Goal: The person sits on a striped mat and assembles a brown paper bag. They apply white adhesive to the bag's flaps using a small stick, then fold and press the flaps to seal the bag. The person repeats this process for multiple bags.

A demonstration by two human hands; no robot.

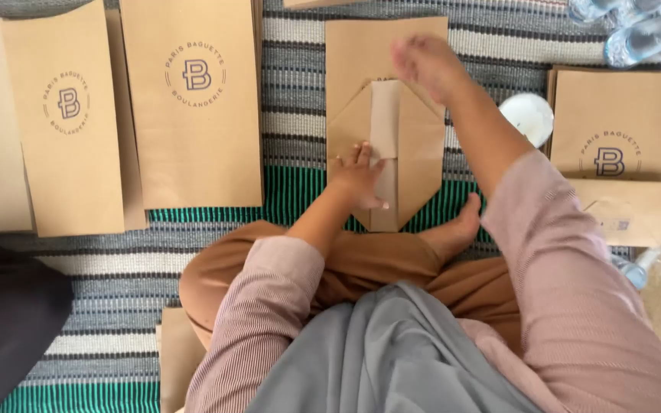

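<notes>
Single view, head-worn camera. Looks steeply down over own lap onto striped mat. Close range: sleeves and knees fill lower frame, left hand and right hand near centre over folded bag. Frame top faces away from body. No second view, so no shared area.
</notes>
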